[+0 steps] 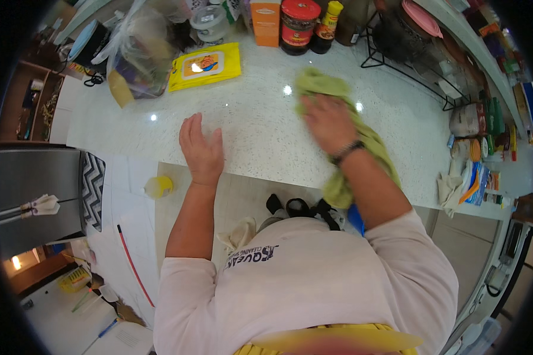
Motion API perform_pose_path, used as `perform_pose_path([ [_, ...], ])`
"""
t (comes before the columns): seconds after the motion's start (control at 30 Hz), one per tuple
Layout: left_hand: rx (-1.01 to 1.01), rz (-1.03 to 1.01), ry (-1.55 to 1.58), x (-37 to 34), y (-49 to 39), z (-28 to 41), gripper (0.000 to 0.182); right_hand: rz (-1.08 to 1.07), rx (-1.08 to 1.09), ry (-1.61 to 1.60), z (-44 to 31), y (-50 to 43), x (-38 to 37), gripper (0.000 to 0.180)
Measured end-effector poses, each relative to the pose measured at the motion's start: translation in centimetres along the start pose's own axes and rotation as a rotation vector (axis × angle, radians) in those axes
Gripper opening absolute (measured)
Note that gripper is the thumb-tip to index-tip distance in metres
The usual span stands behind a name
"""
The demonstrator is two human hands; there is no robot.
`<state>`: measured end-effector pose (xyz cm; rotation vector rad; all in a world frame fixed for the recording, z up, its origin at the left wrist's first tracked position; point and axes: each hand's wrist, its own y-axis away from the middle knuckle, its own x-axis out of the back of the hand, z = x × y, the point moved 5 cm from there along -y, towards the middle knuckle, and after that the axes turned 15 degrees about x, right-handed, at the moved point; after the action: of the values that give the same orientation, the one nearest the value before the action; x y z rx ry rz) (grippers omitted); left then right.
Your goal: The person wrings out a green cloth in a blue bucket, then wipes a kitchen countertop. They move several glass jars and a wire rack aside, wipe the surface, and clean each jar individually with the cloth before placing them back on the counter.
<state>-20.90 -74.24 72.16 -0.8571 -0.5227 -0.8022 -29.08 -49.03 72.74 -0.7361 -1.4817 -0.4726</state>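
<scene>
My right hand (pixel 331 122) presses a green cloth (pixel 324 82) against the speckled white countertop (pixel 253 128). The cloth trails back under my forearm and hangs over the counter's front edge. The hand and the cloth around it look slightly blurred. To the left, my left hand (pixel 201 151) is at the counter's front edge with the fingers together, the thumb apart and nothing held. Whether its palm touches the surface I cannot tell. A yellow pack of wipes (pixel 204 67) lies on the counter beyond the left hand.
Along the back stand an orange box (pixel 265 24), a red-lidded jar (pixel 298 29), a yellow-capped sauce bottle (pixel 328 29) and a clear plastic bag (pixel 140 57). A black wire rack (pixel 408 66) holds containers at right. Below the left counter edge is a yellow-and-clear container (pixel 159 187).
</scene>
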Motion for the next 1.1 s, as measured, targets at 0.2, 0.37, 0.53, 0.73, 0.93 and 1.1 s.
perform_pose_path([
  [0.2, 0.067, -0.019, 0.028, 0.0, -0.1, -1.1, 0.046, 0.041, 0.037, -0.098, -1.4, -5.8, -1.1, 0.041],
  [0.37, 0.110, -0.064, -0.035, -0.1, -0.3, -1.1, 0.045, -0.006, -0.190, -0.051, 3.9, 4.8, 0.8, 0.041],
  [0.53, 0.098, -0.071, -0.079, -0.7, -0.2, -1.1, 0.046, 0.070, -0.357, 0.047, 11.0, 8.7, 2.3, 0.041],
  [0.73, 0.177, -0.059, -0.097, -0.9, -0.5, -1.4, 0.044, 0.010, -0.327, 0.051, 18.5, 4.7, 0.9, 0.041],
  [0.93, 0.234, -0.046, -0.118, -0.8, -0.6, -1.4, 0.043, -0.042, -0.594, -0.005, 27.8, 7.4, 1.3, 0.041],
  [1.1, 0.234, -0.025, -0.119, -0.8, -0.5, -1.1, 0.043, -0.071, -0.714, 0.204, 30.4, 12.9, 1.8, 0.041],
])
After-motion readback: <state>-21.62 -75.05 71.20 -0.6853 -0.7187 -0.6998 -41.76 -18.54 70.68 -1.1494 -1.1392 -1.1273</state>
